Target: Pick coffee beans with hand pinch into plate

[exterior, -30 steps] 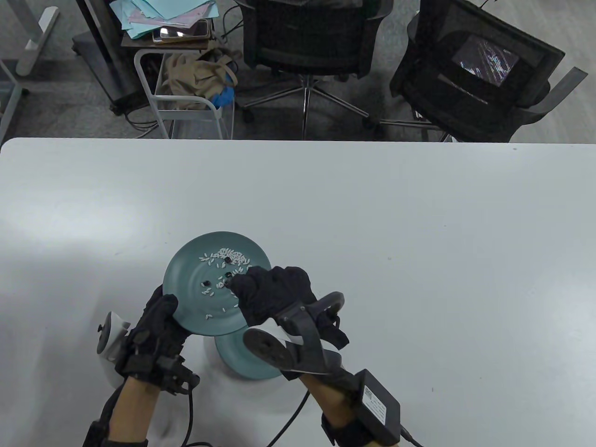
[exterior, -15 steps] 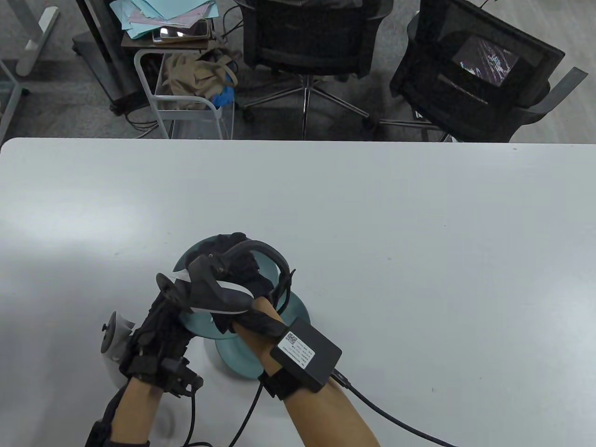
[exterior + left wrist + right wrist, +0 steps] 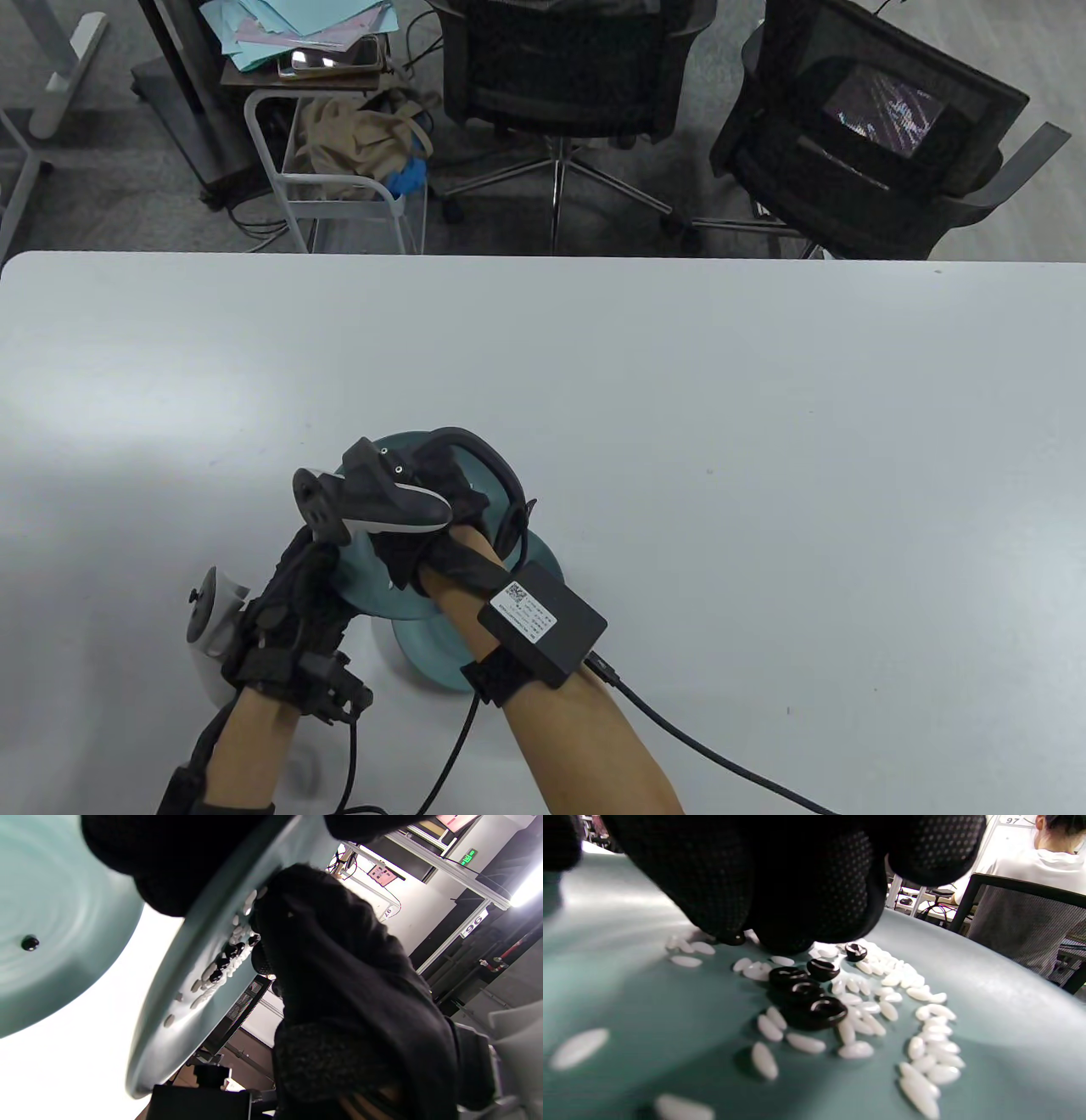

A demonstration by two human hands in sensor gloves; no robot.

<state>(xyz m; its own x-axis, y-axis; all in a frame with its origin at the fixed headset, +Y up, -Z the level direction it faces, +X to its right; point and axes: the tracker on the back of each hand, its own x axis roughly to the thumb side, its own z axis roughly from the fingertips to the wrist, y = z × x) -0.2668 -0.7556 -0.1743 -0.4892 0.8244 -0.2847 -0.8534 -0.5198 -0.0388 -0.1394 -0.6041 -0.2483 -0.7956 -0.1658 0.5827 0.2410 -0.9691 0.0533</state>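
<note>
The left hand (image 3: 293,607) in its black sensor glove grips the near-left rim of a tilted teal round plate (image 3: 369,577), holding it raised above a second teal plate (image 3: 441,658) that rests on the white table (image 3: 679,407). The right hand (image 3: 441,518) reaches over the tilted plate, its black gloved fingertips (image 3: 780,899) bunched together and pressed down among the white rice grains (image 3: 925,1056) scattered there. Dark glossy coffee beans (image 3: 806,993) lie clustered amid the rice just beside those fingertips (whether one is pinched between them cannot be told). In the left wrist view a single coffee bean (image 3: 30,942) sits alone on the lower plate.
</note>
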